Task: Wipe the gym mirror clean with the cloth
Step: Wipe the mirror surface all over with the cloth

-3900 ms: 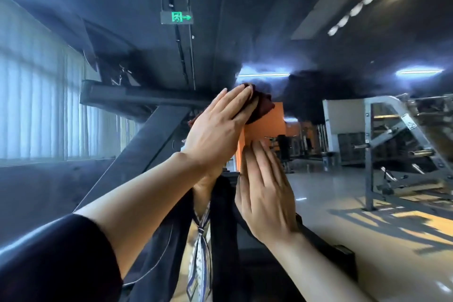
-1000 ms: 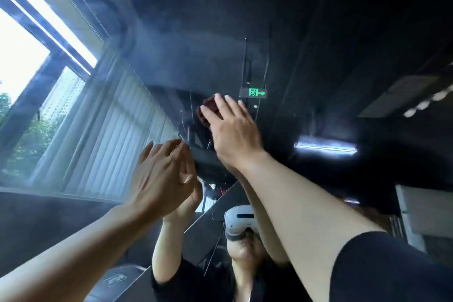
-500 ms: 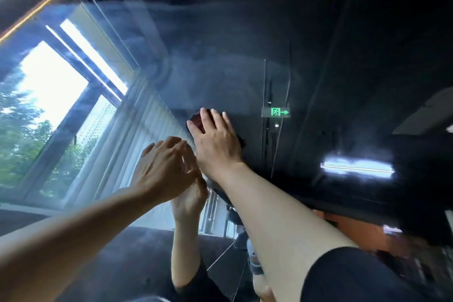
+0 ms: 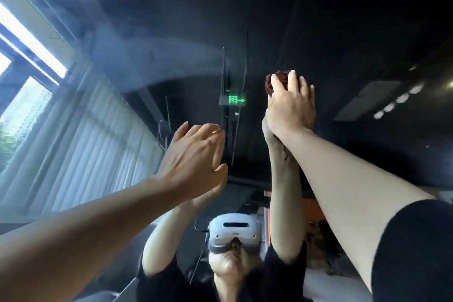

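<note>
Item: cloth (image 4: 275, 83), dark red, upper right of centre. We pressed it flat against the mirror (image 4: 152, 61) under our right hand (image 4: 290, 108), fingers extended, to scrub. Our left hand (image 4: 193, 157), relaxed and empty, hovered centre frame for balance.

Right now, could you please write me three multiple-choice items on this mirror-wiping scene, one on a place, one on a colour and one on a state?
1. Where is the cloth?
A. draped over the left forearm
B. under the right hand, high on the mirror
C. lying on the floor

2. What colour is the reflected exit sign?
A. green
B. red
C. yellow

3. How is the left hand?
A. gripping the cloth
B. clenched in a fist
C. open, holding nothing

Answers: 1 B, the dark red cloth shows just past the right fingers on the glass; 2 A, its symbol glows green; 3 C, its fingers are spread and empty.
</note>
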